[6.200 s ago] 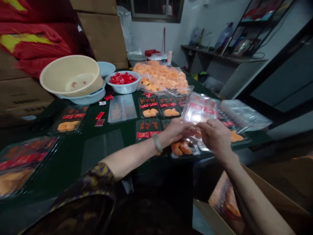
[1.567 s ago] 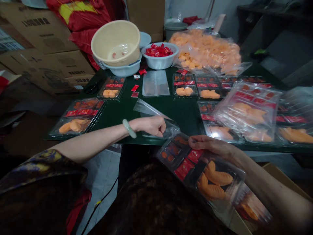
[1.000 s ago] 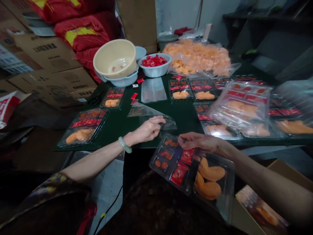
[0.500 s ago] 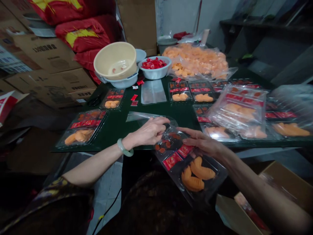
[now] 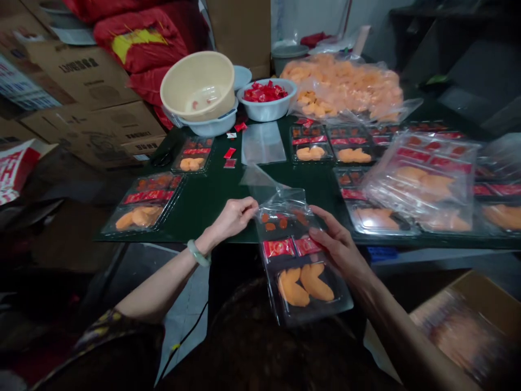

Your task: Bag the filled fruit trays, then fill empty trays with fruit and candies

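My right hand (image 5: 337, 241) grips the right edge of a bagged food tray (image 5: 293, 263), which is held out over the table's front edge. The tray has brown-red pieces at the top, two red sachets (image 5: 278, 248) across the middle and orange curved pieces (image 5: 311, 282) at the bottom. A clear plastic bag (image 5: 290, 199) covers it, its loose end crumpled at the top. My left hand (image 5: 235, 218), with a pale green bangle on the wrist, is pinched closed on the bag's upper left corner.
On the dark green table (image 5: 211, 201) lie packed trays (image 5: 142, 203) at left and a stack of bagged trays (image 5: 423, 179) at right. Behind are a cream basin (image 5: 199, 81), a bowl of red sachets (image 5: 266, 111) and a large bag of orange pieces (image 5: 345, 87). An open carton (image 5: 484, 293) stands lower right.
My left hand has moved from the top of the tray leftward to the bag's corner. The tray has turned straighter and shifted slightly left in view. My right hand keeps its grip.
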The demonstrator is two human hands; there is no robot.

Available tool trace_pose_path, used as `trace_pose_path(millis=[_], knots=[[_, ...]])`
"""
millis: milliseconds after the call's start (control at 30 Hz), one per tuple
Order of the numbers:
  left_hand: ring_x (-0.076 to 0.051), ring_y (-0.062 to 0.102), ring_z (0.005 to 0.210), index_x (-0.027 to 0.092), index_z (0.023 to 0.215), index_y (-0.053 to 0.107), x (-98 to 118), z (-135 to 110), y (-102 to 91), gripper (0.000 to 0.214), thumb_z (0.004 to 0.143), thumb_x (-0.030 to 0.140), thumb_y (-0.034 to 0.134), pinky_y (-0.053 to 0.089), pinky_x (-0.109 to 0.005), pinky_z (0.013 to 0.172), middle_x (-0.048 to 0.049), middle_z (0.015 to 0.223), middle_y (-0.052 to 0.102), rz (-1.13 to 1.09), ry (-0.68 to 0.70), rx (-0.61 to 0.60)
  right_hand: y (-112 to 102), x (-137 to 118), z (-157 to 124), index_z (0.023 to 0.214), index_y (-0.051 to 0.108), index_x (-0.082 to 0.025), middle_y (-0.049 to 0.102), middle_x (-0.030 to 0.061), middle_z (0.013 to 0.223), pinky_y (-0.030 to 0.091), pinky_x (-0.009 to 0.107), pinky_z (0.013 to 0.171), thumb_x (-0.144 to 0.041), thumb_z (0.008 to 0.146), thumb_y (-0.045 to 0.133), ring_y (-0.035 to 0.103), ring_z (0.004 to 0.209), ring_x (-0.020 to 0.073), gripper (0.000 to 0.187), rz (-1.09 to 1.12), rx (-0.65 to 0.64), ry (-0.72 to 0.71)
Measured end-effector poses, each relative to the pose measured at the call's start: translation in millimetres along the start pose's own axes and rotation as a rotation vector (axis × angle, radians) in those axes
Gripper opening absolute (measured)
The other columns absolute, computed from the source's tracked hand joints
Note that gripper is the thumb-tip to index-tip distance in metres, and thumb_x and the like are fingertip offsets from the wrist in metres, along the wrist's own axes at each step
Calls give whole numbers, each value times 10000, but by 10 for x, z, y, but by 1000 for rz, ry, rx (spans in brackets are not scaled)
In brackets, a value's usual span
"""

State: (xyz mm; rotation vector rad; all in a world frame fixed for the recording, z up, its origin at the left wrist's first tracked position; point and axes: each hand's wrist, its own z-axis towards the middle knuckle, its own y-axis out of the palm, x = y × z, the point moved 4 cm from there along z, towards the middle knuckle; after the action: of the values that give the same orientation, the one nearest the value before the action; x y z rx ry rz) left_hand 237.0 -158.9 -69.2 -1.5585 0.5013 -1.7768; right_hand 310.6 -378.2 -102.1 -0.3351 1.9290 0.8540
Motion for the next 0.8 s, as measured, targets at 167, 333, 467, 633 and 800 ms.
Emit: trace_pose_path(millis=[167,333,467,633,800], knots=[[-56,419,366,149,799,540,-122,17,42,214,848,356,508,330,-146,372,61,449,457,-360,-338,-49,32,45,16,1240,493,-315,653,-49,649,483,249,502,-298,696,711,586,510,131,587,43,-8,11],[-50,465,344,135,737,580,-159,216,73,362,791,493,574,285,-138,317,2,504,566,-356,-468,-186,55,12,56,1231,501,-305,681,-30,720,513,293,550,-287,665,726,645,611,180,609,34,-48,78],[-79,509,356,142,675,575,-230,366,108,321,785,444,585,302,-152,312,-11,489,578,-357,-598,-140,63,-24,61,1187,534,-298,697,-14,786,510,273,535,-277,654,730,646,605,171,569,-13,-35,73],[-100,525,357,133,672,602,-189,449,189,69,722,177,587,321,-168,322,1,473,566,-421,-678,-115,78,-62,54,1232,487,-303,655,-39,635,477,258,462,-312,659,725,576,455,139,620,-39,-37,100],[-57,494,374,135,702,563,-111,482,190,110,671,29,560,350,-154,370,38,498,545,-489,-678,-20,56,-97,59,1259,459,-309,659,-33,657,464,250,438,-327,668,724,552,435,128,648,-49,-42,67]])
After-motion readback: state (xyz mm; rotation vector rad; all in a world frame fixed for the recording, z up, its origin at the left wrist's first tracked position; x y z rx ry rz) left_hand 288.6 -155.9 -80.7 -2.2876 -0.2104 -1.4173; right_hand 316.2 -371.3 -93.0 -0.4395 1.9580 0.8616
